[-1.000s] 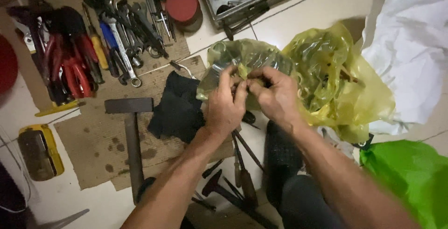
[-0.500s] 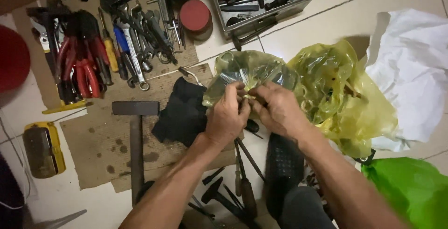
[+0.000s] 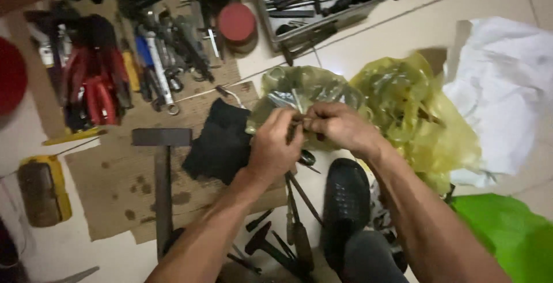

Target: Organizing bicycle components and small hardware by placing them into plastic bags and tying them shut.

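We see a pale tiled floor (image 3: 403,23) with a piece of brown cardboard (image 3: 115,185) lying on it. On the cardboard lie a hammer (image 3: 161,168), a black cloth (image 3: 222,142) and a row of pliers with red handles (image 3: 95,93). An open metal toolbox (image 3: 317,6) stands at the top, with a round red lid (image 3: 236,23) beside it. A yellow plastic bag (image 3: 415,116), a white bag (image 3: 507,98) and a green bag (image 3: 512,237) lie on the right. Our left hand (image 3: 273,147) and right hand (image 3: 340,127) are both closed, pinching the small clear bag (image 3: 299,93) in the middle.
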